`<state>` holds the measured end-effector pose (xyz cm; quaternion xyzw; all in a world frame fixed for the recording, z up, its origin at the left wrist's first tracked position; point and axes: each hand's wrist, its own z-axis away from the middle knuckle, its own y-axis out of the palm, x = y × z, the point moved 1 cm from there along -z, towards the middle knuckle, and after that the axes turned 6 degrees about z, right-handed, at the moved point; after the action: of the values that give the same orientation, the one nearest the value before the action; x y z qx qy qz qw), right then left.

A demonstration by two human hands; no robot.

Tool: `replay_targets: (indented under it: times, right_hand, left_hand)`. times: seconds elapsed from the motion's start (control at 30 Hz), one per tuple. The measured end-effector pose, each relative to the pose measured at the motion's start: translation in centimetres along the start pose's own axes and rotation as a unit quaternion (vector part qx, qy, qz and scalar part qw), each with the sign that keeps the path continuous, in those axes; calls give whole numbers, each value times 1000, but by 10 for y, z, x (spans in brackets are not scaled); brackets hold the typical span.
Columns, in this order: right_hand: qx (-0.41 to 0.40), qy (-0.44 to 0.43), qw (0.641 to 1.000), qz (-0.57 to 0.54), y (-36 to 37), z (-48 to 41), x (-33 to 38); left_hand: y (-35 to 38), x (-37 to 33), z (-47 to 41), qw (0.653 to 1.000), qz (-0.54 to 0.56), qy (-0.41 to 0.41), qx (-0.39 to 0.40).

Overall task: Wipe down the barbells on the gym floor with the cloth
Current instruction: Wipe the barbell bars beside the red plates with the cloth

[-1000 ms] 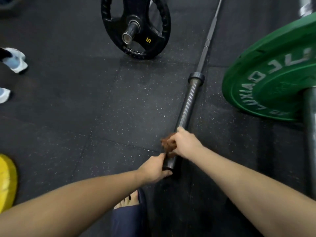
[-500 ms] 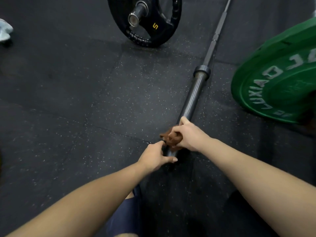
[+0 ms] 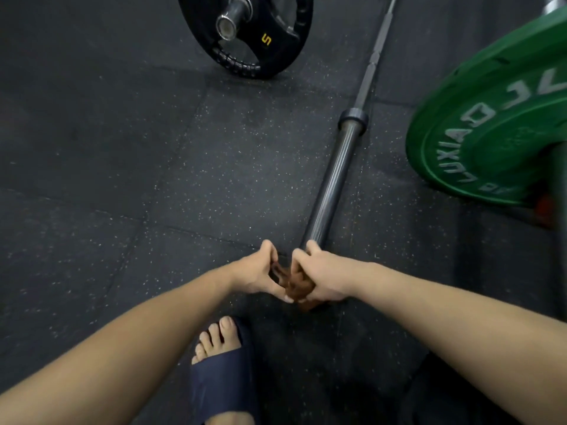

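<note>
At the near end of the barbell [image 3: 333, 182] on the floor [image 3: 122, 179], both hands grip the brown cloth [image 3: 296, 285]: left hand [image 3: 260, 276], right hand [image 3: 322, 280]. Best wrap it fully round, then slide up firmly.

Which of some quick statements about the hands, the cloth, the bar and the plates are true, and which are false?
1. Both hands, left hand and right hand, grip the brown cloth. True.
2. The cloth sits at the collar. False: it is at the near end of the bare barbell.
3. The green plate lies right of that bar. True.
4. The black plate is marked 20. False: it shows 5.
</note>
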<state>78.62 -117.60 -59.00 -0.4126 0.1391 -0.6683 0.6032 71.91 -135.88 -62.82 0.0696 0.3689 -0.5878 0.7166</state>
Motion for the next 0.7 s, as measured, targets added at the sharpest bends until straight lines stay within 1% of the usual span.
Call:
replay_targets:
  times: [0.03, 0.07, 0.1, 0.13, 0.17, 0.2, 0.23, 0.27, 0.3, 0.33, 0.4, 0.43, 0.47, 0.57, 0.63, 0.7]
  right_hand:
    - [14, -12, 1000, 18, 1, 1, 3]
    - [11, -16, 1000, 24, -3, 1, 2]
    - [-12, -8, 1000, 16, -10, -1, -4]
    - [-50, 15, 999, -1, -19, -2, -12]
    - [-93, 48, 994, -17, -28, -4, -22]
    - [-122, 78, 989, -27, -35, -3, -32]
    - [-127, 90, 987, -26, -37, -2, -38]
    - [-102, 85, 991, -22, -35, 0, -40]
    - [-57, 59, 997, -14, -30, 3, -35]
    - [3, 26, 1000, -2, -20, 4, -28]
    - [117, -33, 992, 30, -5, 6, -11]
    - [144, -46, 988, 35, -3, 3, -8]
    - [142, -41, 989, 17, -10, 1, -10]
    - [61, 24, 997, -36, -49, 1, -45]
    - [7, 95, 995, -42, -63, 9, -77]
    - [-50, 202, 977, -57, -58, 16, -105]
  left_hand:
    - [-6, 1, 4, 1000, -17, -17, 15]
    - [-12, 1, 7, 998, -41, -30, 24]
    - [-15, 0, 8, 997, -68, -31, 13]
    - [-17, -3, 7, 996, -85, -18, -16]
    - [-18, -9, 5, 995, -83, 0, -63]
    - [-17, -13, 2, 992, -60, 14, -112]
    - [-15, -18, 0, 987, -22, 21, -156]
    - [-13, -24, -3, 981, 11, 28, -193]
    - [-10, -29, -7, 975, 36, 31, -219]
    - [-9, -35, -11, 968, 57, 33, -240]
    - [-8, -47, -16, 957, 90, 34, -272]
    - [-8, -52, -18, 953, 100, 31, -284]
    - [-9, -58, -20, 950, 106, 28, -292]
    - [-10, -74, -29, 944, 82, 51, -314]
    - [-4, -87, -37, 943, 8, 85, -321]
    - [8, -100, -45, 941, -86, 101, -310]
